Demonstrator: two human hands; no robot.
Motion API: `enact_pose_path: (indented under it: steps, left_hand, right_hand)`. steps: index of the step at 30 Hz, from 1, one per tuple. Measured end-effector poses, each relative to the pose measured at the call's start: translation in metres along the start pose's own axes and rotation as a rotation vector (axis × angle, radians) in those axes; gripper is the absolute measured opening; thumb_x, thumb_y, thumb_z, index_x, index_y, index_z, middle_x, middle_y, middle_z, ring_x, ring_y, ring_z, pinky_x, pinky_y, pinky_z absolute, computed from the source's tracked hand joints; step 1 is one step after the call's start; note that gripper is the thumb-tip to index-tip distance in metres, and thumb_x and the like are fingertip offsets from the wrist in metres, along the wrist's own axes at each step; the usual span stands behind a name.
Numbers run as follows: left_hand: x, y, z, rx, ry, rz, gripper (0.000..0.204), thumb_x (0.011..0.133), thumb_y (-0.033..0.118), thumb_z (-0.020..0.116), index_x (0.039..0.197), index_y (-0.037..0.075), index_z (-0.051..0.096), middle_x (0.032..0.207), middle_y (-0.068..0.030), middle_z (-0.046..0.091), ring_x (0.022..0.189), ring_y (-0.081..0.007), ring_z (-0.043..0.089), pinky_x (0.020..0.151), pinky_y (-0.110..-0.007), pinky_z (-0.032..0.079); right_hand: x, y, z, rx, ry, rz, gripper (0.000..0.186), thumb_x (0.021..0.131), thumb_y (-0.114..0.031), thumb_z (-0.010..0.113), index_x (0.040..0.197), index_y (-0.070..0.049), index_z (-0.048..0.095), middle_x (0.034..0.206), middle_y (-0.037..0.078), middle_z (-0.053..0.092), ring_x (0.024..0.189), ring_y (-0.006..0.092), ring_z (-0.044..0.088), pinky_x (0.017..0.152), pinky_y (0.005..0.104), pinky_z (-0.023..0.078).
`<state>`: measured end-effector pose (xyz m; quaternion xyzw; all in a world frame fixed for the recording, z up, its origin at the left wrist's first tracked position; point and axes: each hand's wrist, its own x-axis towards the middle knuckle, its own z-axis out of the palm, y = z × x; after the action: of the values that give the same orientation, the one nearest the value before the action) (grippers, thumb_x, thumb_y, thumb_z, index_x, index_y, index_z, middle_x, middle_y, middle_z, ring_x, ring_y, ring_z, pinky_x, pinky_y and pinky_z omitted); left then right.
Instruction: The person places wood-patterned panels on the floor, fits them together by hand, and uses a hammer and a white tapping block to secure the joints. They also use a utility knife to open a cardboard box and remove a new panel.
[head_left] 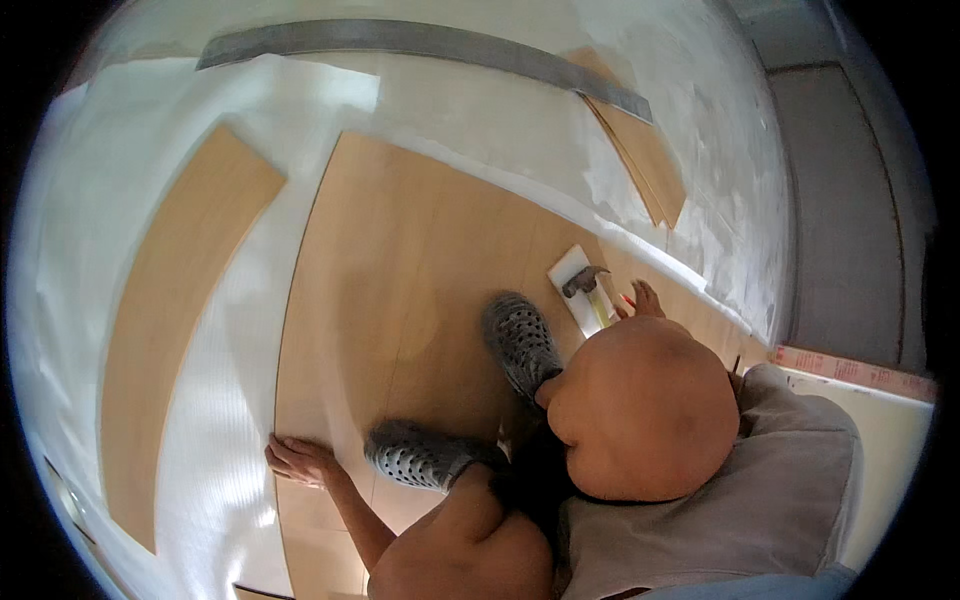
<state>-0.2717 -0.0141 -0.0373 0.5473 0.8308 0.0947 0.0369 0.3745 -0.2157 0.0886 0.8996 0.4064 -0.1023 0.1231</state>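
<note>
My left hand (302,462) lies on the left edge of the laid wood-look floor planks (400,260), its fingers stretched out over the edge onto the pale ribbed sheet. Beyond my bent right knee, my right hand (646,299) shows only in part. A slim red-tipped thing (628,300) pokes out between its thumb and fingers; the rest is hidden, so its kind is unclear. Close beside that hand, a claw hammer (584,281) with a dark head and a yellowish handle rests on a white block (570,265).
A loose plank (190,330) lies on the white underlay (225,400) at the left. A long grey metal straightedge (400,38) spans the far side, crossing several plank offcuts (640,150). My grey perforated clogs (520,340) stand on the planks. A printed carton edge (850,371) is at the right.
</note>
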Motion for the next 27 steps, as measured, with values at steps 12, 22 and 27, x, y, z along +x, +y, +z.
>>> enact_pose_path:
  steps: [12,22,27]
  left_hand:
    - [-0.003,0.046,0.008,-0.15,0.03,0.262,0.044,0.101,0.029,0.057,0.137,0.006,0.054,0.135,-0.0183,0.051,0.126,-0.0396,0.047,0.103,-0.053,0.046]
    - [-0.027,0.207,0.012,-0.275,-0.489,0.913,0.067,0.089,0.03,0.068,0.149,0.009,0.045,0.156,-0.0204,0.036,0.144,-0.0412,0.033,0.12,-0.054,0.025]
    - [-0.011,0.234,0.012,-0.399,-0.401,0.889,0.079,0.091,0.04,0.065,0.157,0.012,0.03,0.163,-0.0153,0.028,0.151,-0.0335,0.025,0.125,-0.045,0.018]
  right_hand:
    - [-0.038,-0.029,0.075,0.292,-0.042,0.071,0.061,0.078,-0.039,0.084,0.121,0.0,0.063,0.147,0.025,0.04,0.136,0.042,0.039,0.109,0.048,0.041]
    - [0.108,-0.139,0.028,0.281,0.172,-0.69,0.054,0.074,-0.035,0.088,0.105,0.003,0.066,0.151,0.028,0.034,0.136,0.0463,0.038,0.11,0.0505,0.038]
    - [0.14,-0.258,-0.014,0.243,0.002,-1.104,0.04,0.074,-0.022,0.087,0.096,0.002,0.064,0.151,0.027,0.037,0.133,0.046,0.043,0.108,0.0504,0.039]
